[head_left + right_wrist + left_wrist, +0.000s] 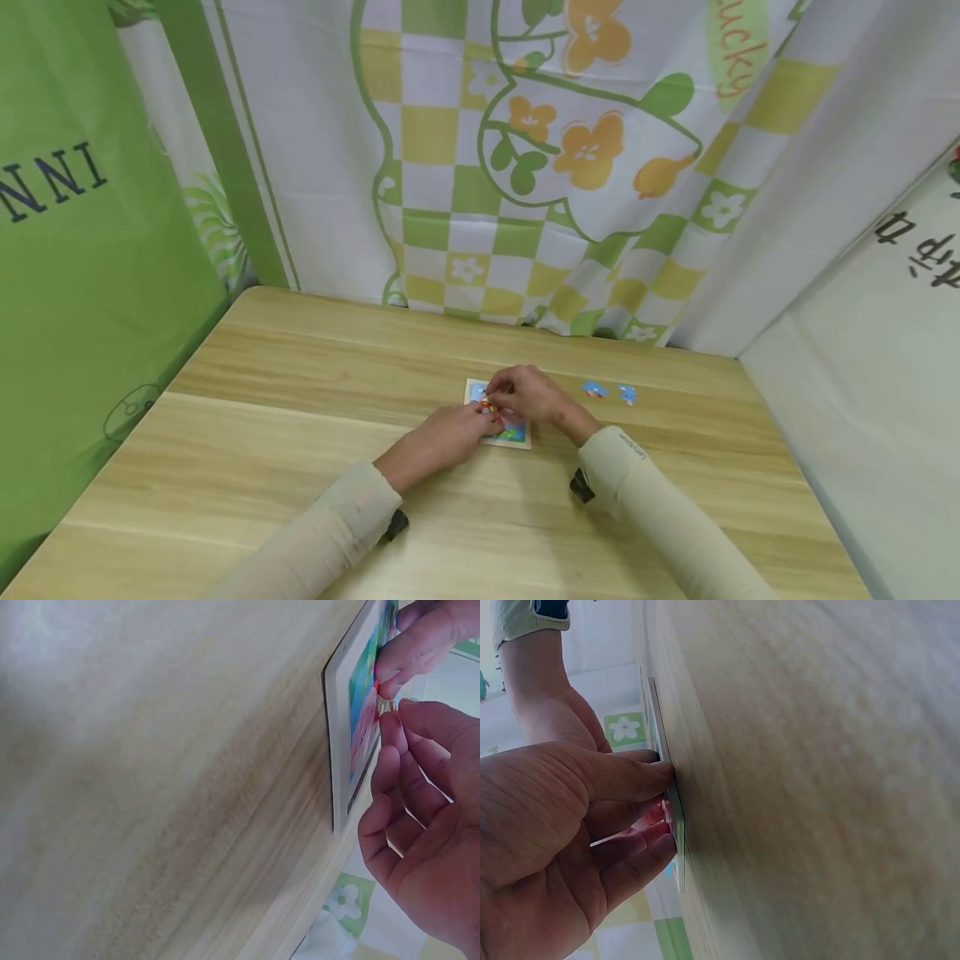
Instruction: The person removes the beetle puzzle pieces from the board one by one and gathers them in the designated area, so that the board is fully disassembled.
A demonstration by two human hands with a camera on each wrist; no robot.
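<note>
A small jigsaw puzzle board [513,437] with a pale border and a blue, green and pink picture lies flat on the table. My left hand [450,435] reaches over its left side; its fingertips press on the board's face, and the thumb [634,776] touches the board's edge. Over the upper part of the board, my right hand [531,393] pinches a small puzzle piece [392,707] between thumb and forefinger. Only a thin edge of that piece shows, close to the left fingertips. Both hands hide much of the picture.
Two loose blue puzzle pieces, one with some red [595,389] and one blue and white [627,393], lie on the wooden table [300,467] right of the board. A patterned curtain [465,167] hangs behind the table, with a green cloth [82,275] at the left.
</note>
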